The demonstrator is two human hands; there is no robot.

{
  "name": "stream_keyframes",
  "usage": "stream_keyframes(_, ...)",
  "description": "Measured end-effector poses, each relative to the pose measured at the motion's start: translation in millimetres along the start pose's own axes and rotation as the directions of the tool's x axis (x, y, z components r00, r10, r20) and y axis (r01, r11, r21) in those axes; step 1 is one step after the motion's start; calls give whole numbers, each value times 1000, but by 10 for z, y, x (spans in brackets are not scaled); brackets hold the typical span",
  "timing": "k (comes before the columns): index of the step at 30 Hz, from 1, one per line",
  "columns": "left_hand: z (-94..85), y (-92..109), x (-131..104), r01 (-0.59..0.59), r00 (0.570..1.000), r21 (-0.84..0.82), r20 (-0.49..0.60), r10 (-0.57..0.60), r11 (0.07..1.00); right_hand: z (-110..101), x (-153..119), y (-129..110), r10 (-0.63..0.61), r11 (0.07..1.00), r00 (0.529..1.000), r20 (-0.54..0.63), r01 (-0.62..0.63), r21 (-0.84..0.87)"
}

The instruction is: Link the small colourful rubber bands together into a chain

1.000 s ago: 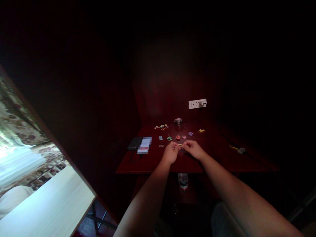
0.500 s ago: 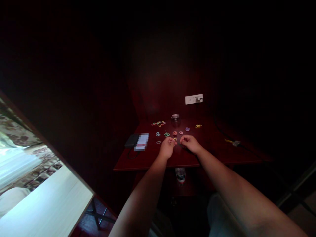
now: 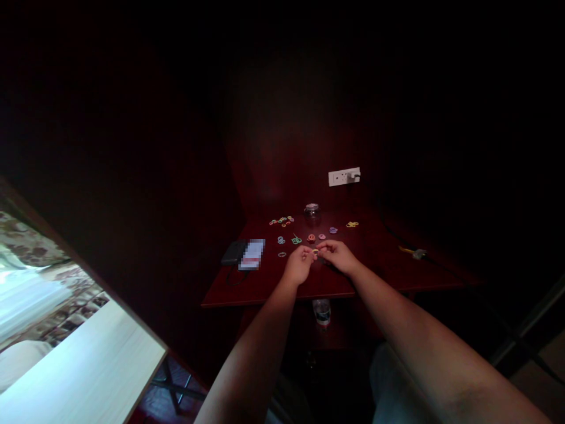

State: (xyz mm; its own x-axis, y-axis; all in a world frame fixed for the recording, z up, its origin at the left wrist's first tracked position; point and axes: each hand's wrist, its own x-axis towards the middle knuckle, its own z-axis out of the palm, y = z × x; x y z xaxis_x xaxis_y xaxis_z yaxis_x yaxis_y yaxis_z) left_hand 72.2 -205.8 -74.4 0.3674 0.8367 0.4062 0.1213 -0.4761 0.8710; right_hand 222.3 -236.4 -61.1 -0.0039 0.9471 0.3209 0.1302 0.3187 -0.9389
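Note:
Over the front half of the dark red table, my left hand [image 3: 301, 262] and my right hand [image 3: 337, 255] meet fingertip to fingertip. Between them is a small yellow hair tie [image 3: 315, 251], pinched by both hands and partly hidden by the fingers. Just beyond lie a red-orange bunch of hair ties [image 3: 311, 238] and a pink hair tie [image 3: 322, 237]. Green hair ties [image 3: 296, 240] and light blue hair ties [image 3: 281, 239] are left of these. A single pale hair tie [image 3: 282, 254] rests near my left hand. Purple hair ties [image 3: 333, 230] and yellow hair ties [image 3: 352, 224] sit farther right.
A clear jar [image 3: 312, 212] stands at the back, near a mixed group of hair ties [image 3: 282, 221]. A phone [image 3: 252, 254] and a black case-like object [image 3: 232, 253] are on the left. A cable [image 3: 418, 254] lies right. Below the tabletop is a bottle [image 3: 322, 312].
My right hand has moved left to my left hand, and its fingers now meet the yellow hair tie that my left hand was holding. The view has shifted slightly.

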Motion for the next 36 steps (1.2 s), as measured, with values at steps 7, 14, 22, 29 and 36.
stream_keyframes(7, 5, 36, -9, 11, 1000, -2, 6, -11, 1000, -23, 17, 47, -10, 996, 1000, 9, 11, -87)
stream_keyframes(14, 19, 29, -10, 28, 999, 24, -37, -27, 999, -23, 31, 76, -30, 998, 1000, 9, 31, -59)
stream_keyframes(22, 9, 52, -20, 40, 998, 17, -53, -39, 999, -34, 32, 76, -37, 996, 999, 1, 37, -83)
stream_keyframes(29, 22, 90, -31, 54, 996, -11, -65, -54, 998, -21, 12, 23, -25, 997, 1000, 13, 26, -71)
stream_keyframes(36, 29, 93, -44, 68, 997, -28, -46, -69, 997, -22, 10, 29, -38, 991, 998, 41, 43, -128)
